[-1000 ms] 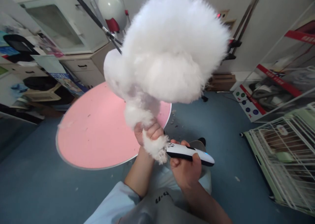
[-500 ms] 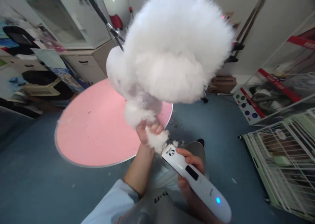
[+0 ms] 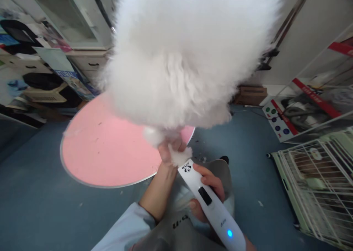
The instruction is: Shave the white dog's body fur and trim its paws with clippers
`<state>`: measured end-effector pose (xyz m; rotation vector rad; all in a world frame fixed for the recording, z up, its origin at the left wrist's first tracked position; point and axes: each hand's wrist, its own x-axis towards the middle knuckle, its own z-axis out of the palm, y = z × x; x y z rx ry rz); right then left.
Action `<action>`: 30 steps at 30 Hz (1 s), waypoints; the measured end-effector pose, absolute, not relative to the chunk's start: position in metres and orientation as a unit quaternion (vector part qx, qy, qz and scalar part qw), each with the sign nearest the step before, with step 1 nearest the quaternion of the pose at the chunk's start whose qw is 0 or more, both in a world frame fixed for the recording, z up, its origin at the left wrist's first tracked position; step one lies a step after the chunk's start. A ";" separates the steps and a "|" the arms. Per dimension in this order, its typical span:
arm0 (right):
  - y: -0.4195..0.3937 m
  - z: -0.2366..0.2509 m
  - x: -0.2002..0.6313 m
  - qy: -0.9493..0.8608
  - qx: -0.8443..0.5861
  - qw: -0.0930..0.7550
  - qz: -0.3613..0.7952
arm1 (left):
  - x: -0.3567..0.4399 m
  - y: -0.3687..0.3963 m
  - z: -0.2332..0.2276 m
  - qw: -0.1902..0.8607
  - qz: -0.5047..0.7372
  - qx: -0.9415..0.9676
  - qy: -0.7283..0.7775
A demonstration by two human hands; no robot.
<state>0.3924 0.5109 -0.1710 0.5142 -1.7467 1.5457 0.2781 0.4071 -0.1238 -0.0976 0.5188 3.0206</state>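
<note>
A fluffy white dog [image 3: 176,67] fills the upper middle of the view, its fur hiding most of its body. Below the fur, my left hand [image 3: 167,151] is closed around one of the dog's legs, and a furry white paw [image 3: 180,156] sticks out to the right. My right hand [image 3: 212,186] grips white hair clippers [image 3: 202,192] with a dark switch panel and a lit blue light. Their blade end meets the paw's fur, though the teeth are hidden from me.
The dog is over a round pink grooming table [image 3: 110,151] with bits of hair on it. A wire cage [image 3: 314,184] stands on the right, before a clear case [image 3: 309,100] with red strips. A grey apron [image 3: 176,225] covers my lap. Hair lies on the blue floor [image 3: 35,192].
The dog's upper body and head fur have come closer and lower, covering more of the view. The clippers have shifted slightly left and tilted steeper. My left hand keeps its hold on the leg.
</note>
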 end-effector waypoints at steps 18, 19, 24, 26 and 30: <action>0.519 -0.193 0.417 -0.702 0.197 0.432 0.531 | 0.282 0.414 -0.118 0.038 0.982 -0.090 0.163; 0.517 -0.194 0.416 -0.701 0.190 0.436 0.531 | 0.282 0.415 -0.116 0.040 0.980 -0.104 0.163; 0.510 -0.185 0.405 -0.697 0.215 0.451 0.515 | 0.285 0.419 -0.108 0.081 0.970 -0.156 0.167; 0.510 -0.183 0.405 -0.689 0.203 0.466 0.516 | 0.287 0.419 -0.107 0.105 0.966 -0.161 0.175; 0.511 -0.185 0.406 -0.691 0.183 0.487 0.501 | 0.289 0.421 -0.105 0.113 0.964 -0.154 0.187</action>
